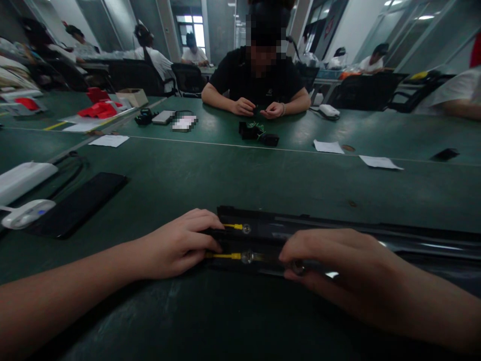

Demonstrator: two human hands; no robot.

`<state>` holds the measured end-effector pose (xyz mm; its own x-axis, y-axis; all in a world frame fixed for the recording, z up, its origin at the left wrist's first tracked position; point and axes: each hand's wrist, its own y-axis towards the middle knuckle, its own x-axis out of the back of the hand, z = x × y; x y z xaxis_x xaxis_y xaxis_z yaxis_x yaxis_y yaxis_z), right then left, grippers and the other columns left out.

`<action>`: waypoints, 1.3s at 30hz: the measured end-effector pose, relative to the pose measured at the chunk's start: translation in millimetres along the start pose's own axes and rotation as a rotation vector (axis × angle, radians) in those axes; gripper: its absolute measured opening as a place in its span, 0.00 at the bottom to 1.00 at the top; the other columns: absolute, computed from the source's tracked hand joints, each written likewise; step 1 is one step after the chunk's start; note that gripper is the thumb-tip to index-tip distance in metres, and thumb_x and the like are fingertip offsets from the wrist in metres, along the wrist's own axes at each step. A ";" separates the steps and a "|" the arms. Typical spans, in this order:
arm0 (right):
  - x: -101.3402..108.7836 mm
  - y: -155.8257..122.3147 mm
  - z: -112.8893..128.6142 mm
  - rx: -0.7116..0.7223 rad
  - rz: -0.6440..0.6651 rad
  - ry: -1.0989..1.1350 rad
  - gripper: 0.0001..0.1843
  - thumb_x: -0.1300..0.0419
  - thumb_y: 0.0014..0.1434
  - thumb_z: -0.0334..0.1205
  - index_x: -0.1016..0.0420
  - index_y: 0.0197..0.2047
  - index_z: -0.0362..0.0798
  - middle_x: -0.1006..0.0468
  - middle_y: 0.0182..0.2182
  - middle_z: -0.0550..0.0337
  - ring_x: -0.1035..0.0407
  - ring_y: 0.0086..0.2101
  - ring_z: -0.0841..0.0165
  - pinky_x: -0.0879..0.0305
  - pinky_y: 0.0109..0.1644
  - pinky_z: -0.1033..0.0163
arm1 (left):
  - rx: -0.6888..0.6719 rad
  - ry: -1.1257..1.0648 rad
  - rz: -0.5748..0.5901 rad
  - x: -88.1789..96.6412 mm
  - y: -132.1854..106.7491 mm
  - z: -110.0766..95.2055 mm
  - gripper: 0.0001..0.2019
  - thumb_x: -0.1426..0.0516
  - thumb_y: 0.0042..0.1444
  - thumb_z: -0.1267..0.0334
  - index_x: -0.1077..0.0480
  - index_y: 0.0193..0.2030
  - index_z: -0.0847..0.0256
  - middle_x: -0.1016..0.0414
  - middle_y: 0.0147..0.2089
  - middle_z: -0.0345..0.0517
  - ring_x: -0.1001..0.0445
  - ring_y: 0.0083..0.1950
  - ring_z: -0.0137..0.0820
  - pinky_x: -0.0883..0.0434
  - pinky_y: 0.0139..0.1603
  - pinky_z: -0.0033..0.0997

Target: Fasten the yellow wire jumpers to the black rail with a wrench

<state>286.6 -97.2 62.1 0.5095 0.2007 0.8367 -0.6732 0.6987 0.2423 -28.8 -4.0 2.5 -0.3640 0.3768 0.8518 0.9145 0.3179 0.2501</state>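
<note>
My left hand (pixel 184 244) rests at the left end of a long, glossy black sheet (pixel 263 218), fingers curled and pinching around the lower yellow lead (pixel 225 256). That lead ends at a clear, rounded glass tip (pixel 247 256), from which a thin clear tube runs right toward my other hand. Just above it, an upper yellow lead (pixel 233 226) ends in a similar clear tip (pixel 246 229). My right hand (pixel 338 265) is closed, thumb below and fingers above, on the clear glass tube (pixel 298 267). Its fingers hide part of the tube.
On the left lie a black phone-like slab (pixel 80 203), a white power strip (pixel 28 180) and a white plug-like device (pixel 28 214). Across the green table (pixel 169 173), a person (pixel 259 80) handles something small behind black parts (pixel 259 134). White papers (pixel 108 141) lie midway.
</note>
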 end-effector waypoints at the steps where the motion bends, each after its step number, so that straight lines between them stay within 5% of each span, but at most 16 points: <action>1: 0.4 -0.8 2.8 -0.002 0.013 -0.012 0.10 0.41 0.68 0.33 0.27 0.50 0.54 0.16 0.42 0.60 0.21 0.37 0.67 0.27 0.37 0.66 | -0.002 -0.003 0.001 0.1 0.1 0.0 0.16 0.47 0.62 0.78 0.23 0.47 0.58 0.27 0.55 0.51 0.29 0.59 0.41 0.30 0.62 0.45; 19: 2.3 1.8 13.3 0.026 0.020 -0.046 0.10 0.44 0.69 0.34 0.25 0.49 0.54 0.16 0.39 0.57 0.22 0.34 0.65 0.27 0.31 0.63 | -0.001 0.001 0.009 -0.2 1.4 1.2 0.15 0.46 0.62 0.76 0.23 0.48 0.57 0.26 0.54 0.51 0.30 0.58 0.42 0.30 0.62 0.47; 29: -0.5 1.9 4.9 0.075 0.002 -0.095 0.09 0.46 0.73 0.39 0.32 0.54 0.54 0.17 0.43 0.58 0.21 0.39 0.65 0.25 0.39 0.65 | 0.000 -0.035 0.027 2.0 2.5 0.2 0.09 0.43 0.67 0.68 0.23 0.50 0.58 0.28 0.56 0.52 0.30 0.59 0.41 0.32 0.62 0.46; 39: -5.2 1.1 -0.7 0.115 -0.075 -0.109 0.01 0.44 0.72 0.37 0.32 0.46 0.52 0.18 0.37 0.59 0.23 0.33 0.67 0.32 0.31 0.65 | -0.001 -0.027 0.010 0.7 0.9 0.9 0.07 0.42 0.68 0.67 0.23 0.48 0.58 0.27 0.55 0.51 0.30 0.58 0.41 0.31 0.61 0.44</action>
<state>283.6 -97.0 57.7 0.5039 0.0710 0.8608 -0.6953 0.6246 0.3555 -28.4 -2.7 2.9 -0.3598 0.4034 0.8414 0.9181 0.3136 0.2422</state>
